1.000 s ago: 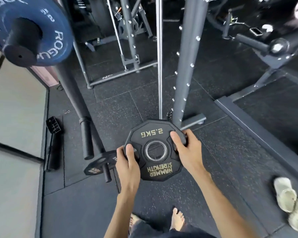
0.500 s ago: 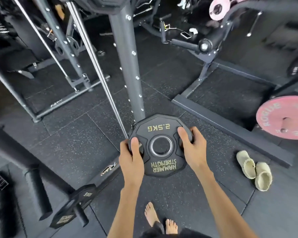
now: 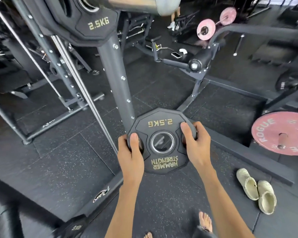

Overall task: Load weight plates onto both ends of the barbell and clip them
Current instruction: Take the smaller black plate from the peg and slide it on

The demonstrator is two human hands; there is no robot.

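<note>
Plate (image 3: 162, 124) marked 2.5KG, rigid and judged light, held near centre above the floor (image 3: 58, 160), left hand (image 3: 130, 152) and right hand (image 3: 195, 145) each with grip clenched on opposite rim cut-outs, the best holds; blurred barbell sleeve (image 3: 141, 4), probably, far upper left.

Both my bare forearms reach forward from the near edge. My left hand (image 3: 130, 152) grips the left rim of the weight plate (image 3: 162, 162), thumb laid on its face; my right hand (image 3: 196, 145) grips the right rim likewise.
</note>
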